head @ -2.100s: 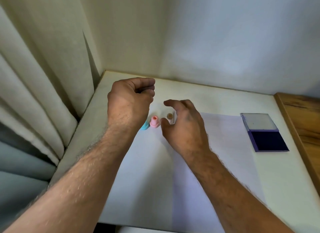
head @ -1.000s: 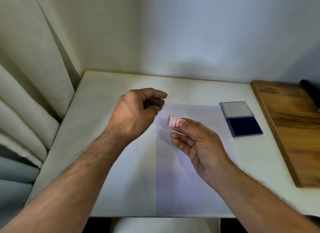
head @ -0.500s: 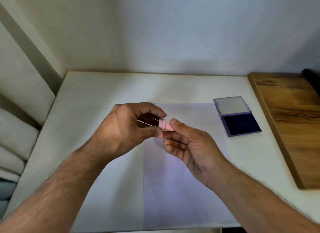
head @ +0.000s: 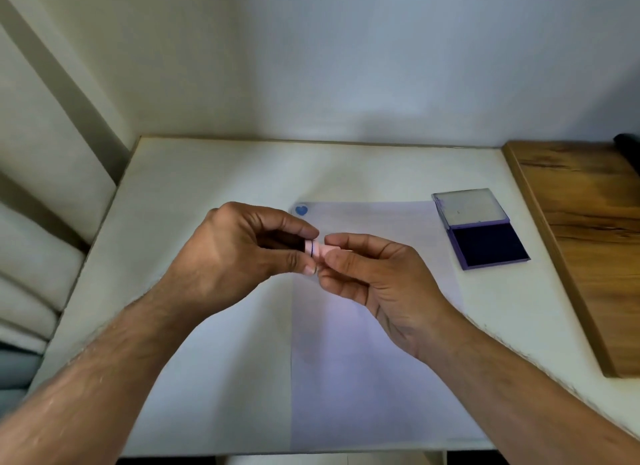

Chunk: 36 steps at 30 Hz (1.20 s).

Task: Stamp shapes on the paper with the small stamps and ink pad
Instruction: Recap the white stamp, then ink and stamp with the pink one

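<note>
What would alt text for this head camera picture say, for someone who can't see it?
Two bare hands, left hand and right hand, hold a small pink stamp between them above white paper. An open ink pad lies right of it.

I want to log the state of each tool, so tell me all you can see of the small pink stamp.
The pink stamp is a small, pale pink cylinder that looks like plastic, with a thin dark line around it near its left end. It lies roughly level in the air above the paper, pinched between the fingertips of the left hand and the right hand. Fingers hide most of it; its stamping face cannot be seen.
</note>
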### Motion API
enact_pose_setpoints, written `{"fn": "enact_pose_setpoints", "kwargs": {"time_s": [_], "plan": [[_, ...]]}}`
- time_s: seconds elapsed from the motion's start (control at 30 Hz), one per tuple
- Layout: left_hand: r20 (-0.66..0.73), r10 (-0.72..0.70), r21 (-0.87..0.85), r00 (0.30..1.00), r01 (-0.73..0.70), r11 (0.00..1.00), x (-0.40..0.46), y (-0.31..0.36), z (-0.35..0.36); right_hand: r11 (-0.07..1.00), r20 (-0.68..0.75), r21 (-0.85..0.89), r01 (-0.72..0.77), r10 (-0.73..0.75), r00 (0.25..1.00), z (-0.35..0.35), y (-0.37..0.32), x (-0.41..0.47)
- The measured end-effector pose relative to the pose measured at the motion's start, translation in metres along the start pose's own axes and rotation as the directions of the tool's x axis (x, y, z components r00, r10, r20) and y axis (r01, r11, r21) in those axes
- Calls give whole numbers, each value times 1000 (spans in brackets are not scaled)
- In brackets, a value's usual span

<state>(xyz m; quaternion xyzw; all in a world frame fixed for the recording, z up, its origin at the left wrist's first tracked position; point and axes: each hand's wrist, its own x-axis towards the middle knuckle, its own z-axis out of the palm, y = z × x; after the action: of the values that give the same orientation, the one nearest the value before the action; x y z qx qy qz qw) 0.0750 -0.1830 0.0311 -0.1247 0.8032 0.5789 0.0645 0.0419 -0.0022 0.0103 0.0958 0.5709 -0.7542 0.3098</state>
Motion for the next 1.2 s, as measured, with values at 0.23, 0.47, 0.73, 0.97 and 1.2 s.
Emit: {"fn": "enact_pose_setpoints", "kwargs": {"time_s": [0.23,0.47,0.73,0.97,1.2], "plan": [[-7,-69,163,998,69,984,-4,-15,-13,998,-90,67,16,-10,996,3,3,2],[-78,-57,509,995,89,856,-9,-32,-9,974,-62,220,-62,77,995,10,3,4],[-190,-22,672,981,147,726,-10,-41,-4,931,136,339,-136,95,986,15,2,1],[-182,20,825,983,142,547,-18,-33,9,918,203,366,-155,84,976,14,3,-5],[-171,-2,842,985,147,519,-15,-30,8,930,197,336,-147,83,977,9,3,-8]]}}
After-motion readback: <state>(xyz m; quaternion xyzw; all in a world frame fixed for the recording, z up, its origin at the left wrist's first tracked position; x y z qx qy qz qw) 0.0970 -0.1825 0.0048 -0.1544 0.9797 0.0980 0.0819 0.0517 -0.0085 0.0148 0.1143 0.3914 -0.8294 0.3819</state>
